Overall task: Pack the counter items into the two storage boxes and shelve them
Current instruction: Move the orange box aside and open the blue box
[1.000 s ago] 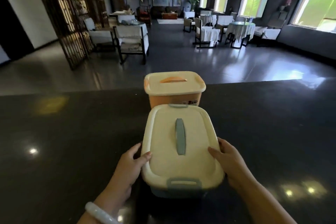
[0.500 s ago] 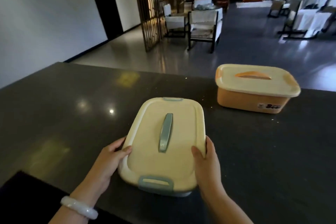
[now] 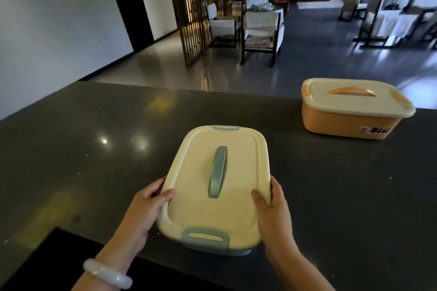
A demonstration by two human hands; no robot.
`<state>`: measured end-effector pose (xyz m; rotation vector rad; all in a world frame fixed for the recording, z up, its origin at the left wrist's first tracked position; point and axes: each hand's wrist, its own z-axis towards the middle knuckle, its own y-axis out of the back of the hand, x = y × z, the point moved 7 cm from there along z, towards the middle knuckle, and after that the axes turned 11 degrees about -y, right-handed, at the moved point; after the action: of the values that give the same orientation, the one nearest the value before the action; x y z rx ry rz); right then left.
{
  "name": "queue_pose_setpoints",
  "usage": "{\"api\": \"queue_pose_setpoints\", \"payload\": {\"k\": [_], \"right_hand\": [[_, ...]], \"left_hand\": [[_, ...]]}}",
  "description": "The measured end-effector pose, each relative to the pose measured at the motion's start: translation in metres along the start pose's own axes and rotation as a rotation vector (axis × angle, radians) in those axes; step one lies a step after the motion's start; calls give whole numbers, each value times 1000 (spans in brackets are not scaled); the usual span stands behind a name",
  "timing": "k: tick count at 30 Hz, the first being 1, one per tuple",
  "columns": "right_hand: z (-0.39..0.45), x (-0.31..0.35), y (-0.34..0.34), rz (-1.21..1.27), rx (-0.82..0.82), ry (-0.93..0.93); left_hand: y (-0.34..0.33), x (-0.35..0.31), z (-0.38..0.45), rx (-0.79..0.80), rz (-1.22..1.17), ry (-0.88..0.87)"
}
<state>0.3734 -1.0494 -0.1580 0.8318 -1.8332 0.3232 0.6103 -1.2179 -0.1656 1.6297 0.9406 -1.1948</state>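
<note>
On the orange box [image 3: 350, 121], a "Bear" label [image 3: 376, 130]; blue-handled box [image 3: 236, 186] unlabelled.

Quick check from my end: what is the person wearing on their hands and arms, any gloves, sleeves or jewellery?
No gloves: both the left hand and the right hand are bare, with bare fingers. No sleeves show on either forearm as far as the frame reaches. The left wrist carries a smooth, rounded, pale whitish translucent bangle. The right wrist shows nothing worn, and no rings are visible.
</note>
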Motion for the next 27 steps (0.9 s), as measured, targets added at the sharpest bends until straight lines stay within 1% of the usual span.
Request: {"api": "queue_pose_setpoints", "payload": {"k": [5, 7, 8, 10, 11, 12, 14, 15, 16, 17, 20, 24, 27], "right_hand": [[-15, 1, -21, -35, -32, 24], [-19, 5, -21, -63, -53, 28], [-23, 6, -17, -90, -95, 46], [-39, 13, -10, -206, -205, 157], [-50, 20, -12, -288, -208, 244], [-60, 24, -18, -377, -149, 328], [-79, 24, -43, -598, 50, 446], [-85, 19, -54, -711, 124, 492], [-88, 17, -60, -794, 154, 541], [-91, 17, -62, -830, 151, 575], [-96, 23, -60, -791, 128, 550], [-95, 24, -63, -744, 165, 422], [-94, 29, -65, -726, 147, 319]], "left_hand": [[28, 4, 9, 111, 57, -44], [34, -2, 14, 141, 162, -100], [35, -6, 16, 149, 221, -132], [33, -18, 20, 157, 278, -206], [28, -24, 23, 171, 278, -246], [21, -29, 26, 196, 279, -287], [4, -34, 28, 282, 333, -358], [-4, -33, 27, 320, 377, -385], [-8, -32, 26, 337, 411, -409], [-10, -31, 26, 335, 427, -424], [-11, -28, 26, 335, 438, -442], [-13, -26, 29, 350, 507, -422], [-14, -26, 28, 342, 509, -412]]}}
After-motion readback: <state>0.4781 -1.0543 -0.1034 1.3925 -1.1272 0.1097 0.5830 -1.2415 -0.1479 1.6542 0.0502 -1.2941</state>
